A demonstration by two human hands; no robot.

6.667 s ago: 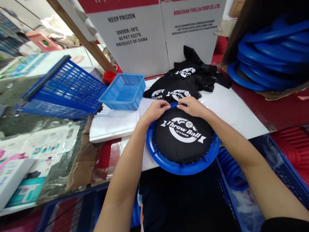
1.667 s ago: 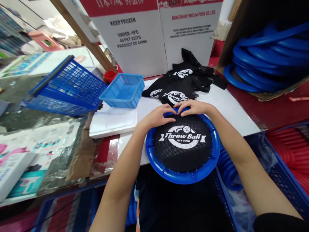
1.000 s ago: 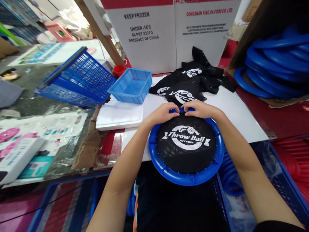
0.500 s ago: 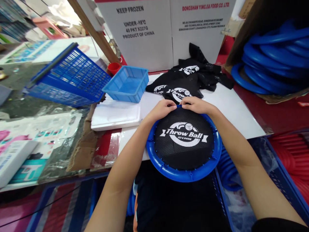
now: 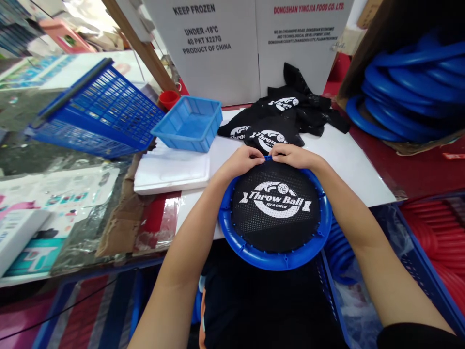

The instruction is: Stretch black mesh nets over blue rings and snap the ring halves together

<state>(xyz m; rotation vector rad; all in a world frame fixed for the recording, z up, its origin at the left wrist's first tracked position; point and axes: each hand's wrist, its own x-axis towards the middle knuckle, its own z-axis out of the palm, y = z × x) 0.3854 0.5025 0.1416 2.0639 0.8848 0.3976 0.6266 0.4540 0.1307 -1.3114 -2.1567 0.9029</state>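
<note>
A round throw-ball racket [image 5: 276, 262] with a blue plastic rim lies partly on the white board and juts over its front edge. Black mesh fabric [image 5: 269, 232] printed "Throw Ball" spans its middle, with small pegs around the edge. My left hand [image 5: 245, 161] grips the far rim with its fingers pinched together. Close beside it, my right hand [image 5: 290, 157] is closed on the same rim, and a short bit of blue shows between the two hands. The fingertips' undersides are hidden. Just beyond the hands lie loose black mesh pieces [image 5: 278, 121].
A light blue tray [image 5: 196, 140] sits left of the mesh pile on a white foam slab [image 5: 170, 182]. Left of that, a blue basket [image 5: 119, 111] leans. Blue rings [image 5: 407, 92] fill a carton at right; red rings [image 5: 436, 232] lie in a crate below. White cartons [image 5: 203, 72] stand behind.
The view has shifted slightly, so everything sits a little higher and to the left. Both hands keep the same hold on the far rim.
</note>
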